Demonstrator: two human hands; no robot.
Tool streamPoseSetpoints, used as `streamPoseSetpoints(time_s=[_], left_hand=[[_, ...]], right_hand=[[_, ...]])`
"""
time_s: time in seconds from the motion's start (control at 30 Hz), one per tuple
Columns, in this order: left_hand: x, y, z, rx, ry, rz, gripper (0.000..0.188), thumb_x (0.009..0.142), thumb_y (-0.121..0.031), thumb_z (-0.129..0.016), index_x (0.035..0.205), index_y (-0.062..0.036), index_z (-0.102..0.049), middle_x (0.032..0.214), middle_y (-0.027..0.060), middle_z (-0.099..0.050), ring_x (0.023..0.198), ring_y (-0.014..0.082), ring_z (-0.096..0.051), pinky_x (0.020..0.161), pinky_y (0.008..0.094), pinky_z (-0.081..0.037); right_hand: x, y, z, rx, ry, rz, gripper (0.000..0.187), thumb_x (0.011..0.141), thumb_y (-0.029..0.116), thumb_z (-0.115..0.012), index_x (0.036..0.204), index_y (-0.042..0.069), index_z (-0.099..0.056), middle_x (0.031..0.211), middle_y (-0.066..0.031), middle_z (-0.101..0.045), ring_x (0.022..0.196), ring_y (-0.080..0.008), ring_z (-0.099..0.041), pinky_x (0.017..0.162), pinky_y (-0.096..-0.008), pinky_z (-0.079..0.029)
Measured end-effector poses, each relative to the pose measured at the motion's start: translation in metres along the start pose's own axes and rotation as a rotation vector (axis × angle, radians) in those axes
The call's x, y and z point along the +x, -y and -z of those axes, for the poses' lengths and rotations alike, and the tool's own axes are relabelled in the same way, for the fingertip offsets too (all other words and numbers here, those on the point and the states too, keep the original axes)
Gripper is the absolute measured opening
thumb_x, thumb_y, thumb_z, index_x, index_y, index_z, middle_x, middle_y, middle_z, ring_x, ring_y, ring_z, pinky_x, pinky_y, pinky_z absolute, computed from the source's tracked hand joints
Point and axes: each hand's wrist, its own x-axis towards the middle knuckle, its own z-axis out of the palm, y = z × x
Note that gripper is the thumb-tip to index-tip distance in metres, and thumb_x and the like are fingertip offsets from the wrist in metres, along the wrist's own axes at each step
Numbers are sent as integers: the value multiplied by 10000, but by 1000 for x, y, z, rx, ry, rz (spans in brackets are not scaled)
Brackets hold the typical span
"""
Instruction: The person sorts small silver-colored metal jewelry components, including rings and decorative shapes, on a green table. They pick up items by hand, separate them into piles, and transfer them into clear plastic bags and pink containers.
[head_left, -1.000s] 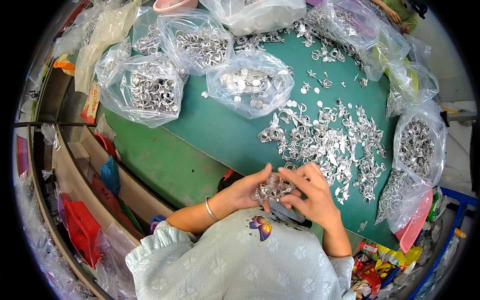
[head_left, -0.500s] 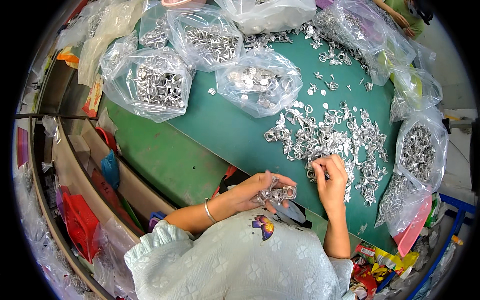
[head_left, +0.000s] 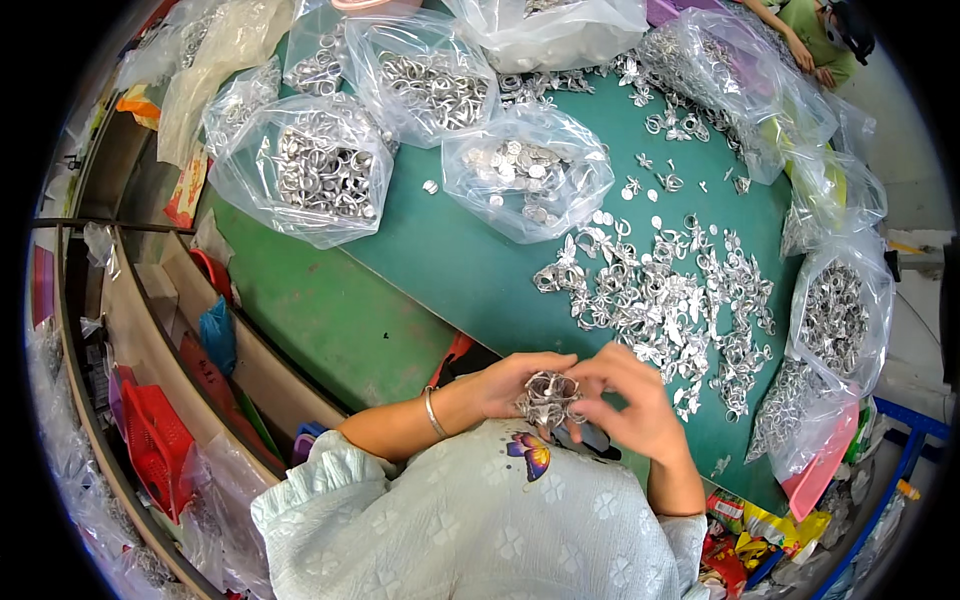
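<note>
Left hand [head_left: 508,384] holding a bunch of silver rings [head_left: 548,402] near the green table [head_left: 415,275], right hand [head_left: 638,405] half curled beside it, I cannot tell if gripping, big shiny pile [head_left: 660,295] on top.

We wear a pale, mint-grey top [head_left: 470,530] of crinkled, matt-looking cloth, patterned all over with raised clover-like motifs [head_left: 508,543] in a slightly lighter tone, and its short left sleeve [head_left: 325,487] spreads into a gathered, ruffled edge while the right sleeve [head_left: 680,540] stops around the elbow. Across the chest we carry a butterfly print [head_left: 530,457], purple and orange-yellow with small dark flecks beside it. Behind our bare left hand [head_left: 505,388], a slim silver-coloured bangle [head_left: 432,412] circles the forearm [head_left: 395,432].
</note>
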Motion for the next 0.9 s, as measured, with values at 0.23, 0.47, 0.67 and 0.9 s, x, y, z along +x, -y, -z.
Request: streamPoseSetpoints(time_s=[0.23, 0.47, 0.67, 0.9], left_hand=[[-3, 6, -7, 64, 12, 51, 403, 847, -280, -489, 1020, 70, -590, 1057, 219, -567, 796, 256, -630, 751, 354, -512], [-12, -3, -14, -33, -66, -194, 650, 822, -318, -501, 1356, -14, -290, 1024, 163, -519, 816, 244, -605, 517, 264, -548], [-8, -6, -10, -8, -11, -243, 609, 858, -319, -469, 1357, -18, -294, 1074, 108, -506, 928, 233, -596, 555, 271, -564], [-1, -12, -22, 6, -126, -187, 568, 865, -321, -452, 1336, -19, -353, 1249, 98, -494, 1110, 262, -527, 801, 381, -501]], right_hand=[[55, -45, -12, -625, -184, 190, 165, 704, 20, -667, 857, 9, -608, 684, -92, -492, 631, -232, -493, 576, -314, -389], [29, -51, 16, -78, -263, -239, 89, 820, 49, -580, 850, -35, -578, 690, -106, -511, 587, -193, -481, 554, -297, -386], [17, -48, 31, -265, -299, -374, 120, 840, 71, -560, 821, -47, -570, 665, -95, -509, 550, -168, -445, 532, -293, -365], [-5, -36, 33, 282, -160, -425, 121, 864, 95, -558, 851, -23, -584, 703, -45, -522, 649, -98, -456, 598, -248, -378]])
